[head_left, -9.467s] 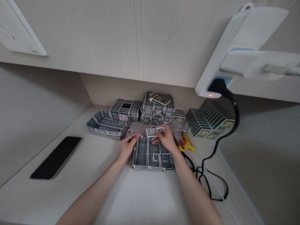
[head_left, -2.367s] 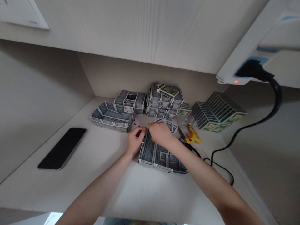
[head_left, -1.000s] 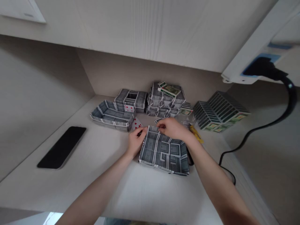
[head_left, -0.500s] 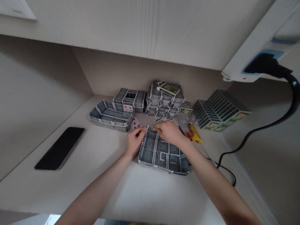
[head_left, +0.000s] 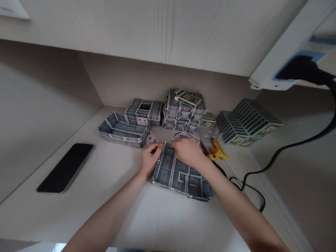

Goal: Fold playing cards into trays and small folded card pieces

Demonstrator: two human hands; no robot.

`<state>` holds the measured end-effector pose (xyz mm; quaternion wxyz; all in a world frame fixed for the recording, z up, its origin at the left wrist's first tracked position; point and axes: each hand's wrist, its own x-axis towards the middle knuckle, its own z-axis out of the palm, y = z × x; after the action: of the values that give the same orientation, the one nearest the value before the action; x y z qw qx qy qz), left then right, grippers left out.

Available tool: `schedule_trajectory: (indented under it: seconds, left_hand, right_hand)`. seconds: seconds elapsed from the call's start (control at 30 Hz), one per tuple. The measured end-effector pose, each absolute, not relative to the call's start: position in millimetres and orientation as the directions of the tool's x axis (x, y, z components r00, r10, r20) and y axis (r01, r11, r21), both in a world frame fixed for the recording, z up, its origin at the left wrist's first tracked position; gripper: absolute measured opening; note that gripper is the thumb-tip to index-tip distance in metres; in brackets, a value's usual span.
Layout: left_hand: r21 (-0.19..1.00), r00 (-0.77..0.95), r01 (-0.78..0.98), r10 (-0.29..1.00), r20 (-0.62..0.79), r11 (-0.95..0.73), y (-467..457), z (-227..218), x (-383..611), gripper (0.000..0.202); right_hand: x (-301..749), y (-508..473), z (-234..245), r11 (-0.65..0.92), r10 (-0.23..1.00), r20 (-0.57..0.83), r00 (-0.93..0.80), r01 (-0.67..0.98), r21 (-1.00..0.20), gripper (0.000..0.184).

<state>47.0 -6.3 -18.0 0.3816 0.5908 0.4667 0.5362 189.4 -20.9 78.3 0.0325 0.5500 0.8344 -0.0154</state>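
- Grey-patterned playing cards make up the open tray [head_left: 168, 171], which sits on the near-middle of the pale tabletop [head_left: 162, 220], between the forearms.
- Judging by what shows, its floor and near wall are formed; the far edge, where both hands work, looks unfinished, and how much is left cannot be told.
- Its open side faces up; its long axis appears to run left to right, the right end angled slightly nearer.
- The left hand [head_left: 149, 159] pinches the far-left corner between thumb and forefinger.
- The right hand [head_left: 187, 150] curls at the far wall, fingertips bunched; whether they grip a card is hidden.
- Beyond lie loose cards [head_left: 193, 136]; right of them, a yellow glue gun [head_left: 218, 151].
- Far left, a second tray [head_left: 123, 128] stands walled.
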Motion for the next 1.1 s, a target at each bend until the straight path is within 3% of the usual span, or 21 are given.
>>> schedule_trajectory:
  seconds: [0.17, 0.3, 0.53, 0.83, 1.1]
  left_hand:
    - [0.951, 0.004, 0.088, 0.954, 0.298, -0.298, -7, -14, 47, 0.023]
    - [0.97, 0.017, 0.038, 0.971, 0.239, -0.239, -8, -12, 48, 0.025]
    - [0.987, 0.0, 0.05, 0.988, 0.154, -0.153, -8, -13, 51, 0.026]
    - [0.965, 0.005, 0.159, 0.977, 0.211, -0.209, -11, -13, 52, 0.024]
    - [0.951, 0.016, 0.158, 0.964, 0.266, -0.265, -14, -13, 53, 0.025]
  right_hand:
    - [194, -20, 55, 0.359, 0.933, 0.07, -0.352, 0.907, -0.222, 0.026]
    - [194, -21, 43, 0.333, 0.943, 0.125, -0.31, 0.898, -0.288, 0.028]
    - [190, -24, 53, 0.344, 0.939, 0.096, -0.33, 0.905, -0.25, 0.032]
    - [185, -25, 72, 0.367, 0.928, -0.054, -0.368, 0.93, -0.03, 0.029]
    - [186, -23, 59, 0.352, 0.936, 0.044, -0.351, 0.912, -0.212, 0.028]
